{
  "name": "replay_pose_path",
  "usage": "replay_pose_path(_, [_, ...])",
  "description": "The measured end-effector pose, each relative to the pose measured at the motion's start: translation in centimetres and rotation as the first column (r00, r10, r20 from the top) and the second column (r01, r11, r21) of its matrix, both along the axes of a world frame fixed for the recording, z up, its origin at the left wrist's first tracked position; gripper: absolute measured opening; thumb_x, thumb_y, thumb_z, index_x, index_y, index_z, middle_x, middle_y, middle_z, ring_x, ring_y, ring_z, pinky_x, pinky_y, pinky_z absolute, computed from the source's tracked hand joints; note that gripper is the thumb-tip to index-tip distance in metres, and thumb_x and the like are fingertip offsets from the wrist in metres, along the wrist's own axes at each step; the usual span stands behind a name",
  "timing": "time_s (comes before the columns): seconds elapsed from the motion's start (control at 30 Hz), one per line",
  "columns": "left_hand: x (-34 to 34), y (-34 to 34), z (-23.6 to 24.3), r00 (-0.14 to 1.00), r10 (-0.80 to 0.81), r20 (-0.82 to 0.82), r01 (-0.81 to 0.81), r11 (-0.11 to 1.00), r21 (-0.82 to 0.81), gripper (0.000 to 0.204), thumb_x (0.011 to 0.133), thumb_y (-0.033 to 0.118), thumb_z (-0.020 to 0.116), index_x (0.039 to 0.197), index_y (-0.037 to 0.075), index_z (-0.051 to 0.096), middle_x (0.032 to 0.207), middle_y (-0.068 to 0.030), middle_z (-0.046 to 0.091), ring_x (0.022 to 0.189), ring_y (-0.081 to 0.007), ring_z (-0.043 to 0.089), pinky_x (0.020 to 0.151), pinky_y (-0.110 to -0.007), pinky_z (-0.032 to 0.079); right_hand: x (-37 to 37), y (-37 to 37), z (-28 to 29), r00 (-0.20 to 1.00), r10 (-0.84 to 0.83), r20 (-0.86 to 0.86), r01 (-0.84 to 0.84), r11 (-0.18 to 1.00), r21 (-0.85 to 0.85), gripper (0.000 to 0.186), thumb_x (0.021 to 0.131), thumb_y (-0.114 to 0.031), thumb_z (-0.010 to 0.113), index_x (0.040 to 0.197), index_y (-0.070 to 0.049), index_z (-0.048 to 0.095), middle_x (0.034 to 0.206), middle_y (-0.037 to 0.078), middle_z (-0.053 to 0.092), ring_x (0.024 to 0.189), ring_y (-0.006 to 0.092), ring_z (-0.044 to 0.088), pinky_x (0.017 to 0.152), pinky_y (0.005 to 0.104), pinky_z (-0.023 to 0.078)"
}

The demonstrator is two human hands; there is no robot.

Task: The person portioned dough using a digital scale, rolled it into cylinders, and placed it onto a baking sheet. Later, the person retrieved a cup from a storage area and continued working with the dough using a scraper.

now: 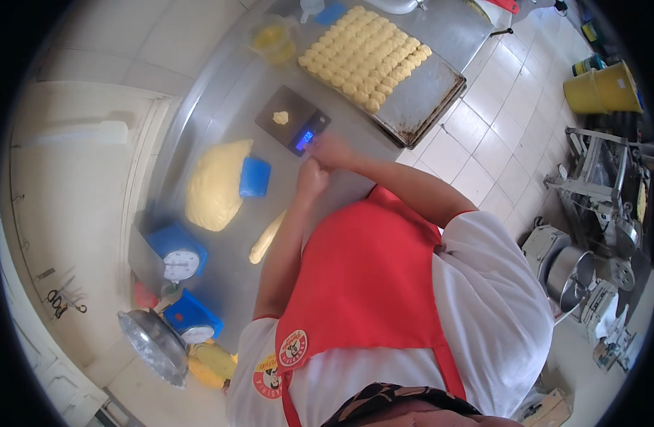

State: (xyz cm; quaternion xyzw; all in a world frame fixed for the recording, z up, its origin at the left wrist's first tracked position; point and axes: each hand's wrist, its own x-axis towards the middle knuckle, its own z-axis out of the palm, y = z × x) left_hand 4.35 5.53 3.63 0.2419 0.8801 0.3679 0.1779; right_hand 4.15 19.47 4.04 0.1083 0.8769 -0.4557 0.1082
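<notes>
My left hand [312, 178], fingers curled, is at the counter just below a dark digital scale [277, 107] with a small dough lump [280, 117] on it. My right hand [328, 151] is beside it at the scale's lit display, blurred; what either hand holds is hidden. A long dough piece [264, 240] lies partly behind my left forearm. To the left are a large dough mound [211, 186] and a blue plastic scraper [254, 178] against it.
Rows of dough balls [362, 53] cover much of a stacked baking tray [419, 107]. A yellow-filled container [273, 41] stands behind. Dial scales [181, 263] and a metal bowl [149, 341] are lower left on the steel counter [227, 107]; equipment [583, 277] stands at right.
</notes>
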Motion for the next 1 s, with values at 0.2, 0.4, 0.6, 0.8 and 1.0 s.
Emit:
replay_pose_path(0.2, [-1.2,-5.2,-7.4,0.854,0.172,0.49,-0.166,0.985,-0.057,0.035,0.092,0.034,0.064,0.095,-0.001,0.071,0.086,-0.0196,0.073,0.081,-0.0389,0.071,0.072,-0.049,0.053,2.7,0.8,-0.5,0.955,0.296,-0.002,-0.286,0.923,-0.259,0.034,0.089,-0.038,0.064,0.091,-0.006,0.077,0.086,0.017,0.073,0.072,0.0298,0.068,0.068,0.0424,0.054])
replay_pose_path(0.4, [-2.5,-11.7,-6.8,0.67,0.607,0.427,-0.545,0.793,-0.271,0.055,0.086,0.05,0.076,0.109,0.001,0.067,0.077,-0.0022,0.063,0.07,-0.0148,0.062,0.068,-0.031,0.051,5.9,15.3,-3.1,0.904,-0.417,0.096,0.414,0.792,-0.449,0.035,0.087,-0.028,0.069,0.114,-0.005,0.07,0.097,0.012,0.072,0.079,0.0232,0.066,0.071,0.0366,0.053])
replay_pose_path(0.6, [-1.0,-11.7,-5.2,0.794,0.584,0.167,-0.499,0.784,-0.369,0.083,0.081,0.049,0.08,0.134,-0.005,0.048,0.136,-0.026,0.052,0.128,-0.0367,0.049,0.106,-0.044,0.041,5.3,17.7,-7.0,0.922,-0.289,-0.257,0.346,0.913,0.216,0.031,0.087,-0.023,0.071,0.113,-0.006,0.069,0.105,0.019,0.07,0.093,0.0369,0.067,0.083,0.0467,0.054])
replay_pose_path(0.8, [1.2,-11.8,-5.2,0.907,0.28,-0.315,-0.373,0.88,-0.293,0.05,0.081,0.028,0.08,0.115,0.001,0.056,0.116,-0.0221,0.061,0.105,-0.0352,0.062,0.09,-0.045,0.05,4.5,16.7,-5.5,0.844,-0.461,-0.274,0.524,0.818,0.236,0.031,0.084,-0.023,0.076,0.11,-0.008,0.071,0.105,0.019,0.068,0.102,0.0373,0.064,0.087,0.0454,0.053])
replay_pose_path(1.0, [4.6,-5.0,0.3,0.978,0.209,0.028,-0.21,0.976,0.052,0.06,0.08,0.008,0.076,0.135,0.007,0.051,0.117,-0.0175,0.061,0.1,-0.0309,0.064,0.083,-0.041,0.054,3.9,2.5,-0.8,0.99,0.065,0.123,-0.047,0.988,-0.146,0.032,0.085,-0.033,0.072,0.095,-0.003,0.074,0.087,0.019,0.072,0.079,0.0306,0.071,0.07,0.0409,0.056])
